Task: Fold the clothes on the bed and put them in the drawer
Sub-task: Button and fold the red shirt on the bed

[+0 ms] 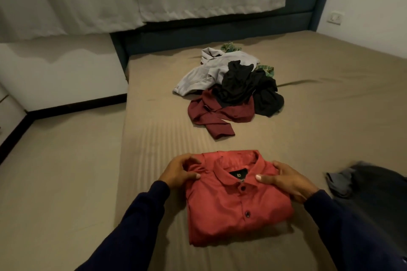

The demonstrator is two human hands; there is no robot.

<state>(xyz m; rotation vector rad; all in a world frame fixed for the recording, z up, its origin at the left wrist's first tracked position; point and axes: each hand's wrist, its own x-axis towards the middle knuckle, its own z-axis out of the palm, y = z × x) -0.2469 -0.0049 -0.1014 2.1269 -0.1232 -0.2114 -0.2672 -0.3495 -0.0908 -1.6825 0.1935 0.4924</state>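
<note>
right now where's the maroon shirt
In the head view the maroon shirt lies unfolded mid-bed, at the near edge of the clothes pile, partly under the black garment, beyond the folded red shirt.

Head camera looks down, close over bed (308, 138).

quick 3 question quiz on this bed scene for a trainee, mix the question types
1. True or false: the red shirt near the camera is already folded.
2. Which garment lies on top of the pile? A) black B) maroon C) white
3. Fill in: both hands grip the red shirt near its ____.

Key
1. True; it lies as a neat rectangle on the bed.
2. A; the black garment covers part of the maroon shirt.
3. Collar; the left hand and right hand hold it at either side.
</note>
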